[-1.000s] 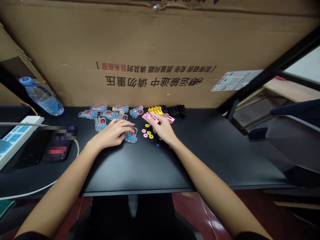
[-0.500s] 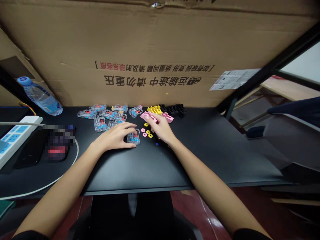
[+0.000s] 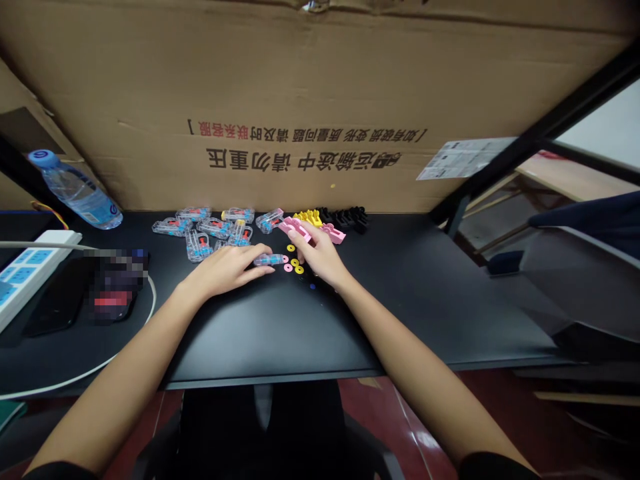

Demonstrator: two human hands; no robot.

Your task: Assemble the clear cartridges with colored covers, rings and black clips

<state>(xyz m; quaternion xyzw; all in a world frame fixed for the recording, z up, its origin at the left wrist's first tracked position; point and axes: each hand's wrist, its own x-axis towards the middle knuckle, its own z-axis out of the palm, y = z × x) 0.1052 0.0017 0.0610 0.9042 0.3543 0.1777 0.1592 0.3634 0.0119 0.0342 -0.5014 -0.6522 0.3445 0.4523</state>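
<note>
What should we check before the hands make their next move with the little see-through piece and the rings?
1. Left hand has the clear piece pinched in its fingers: ok.
2. Right hand has a fingertip on the pink part: ok. Whether it really grips it: cannot tell.
3. Pink and yellow rings lie loose between the hands: ok.
4. Other clear pieces lie apart, behind the left hand: ok.
5. Water bottle is far off to the left, cap on: ok.
</note>
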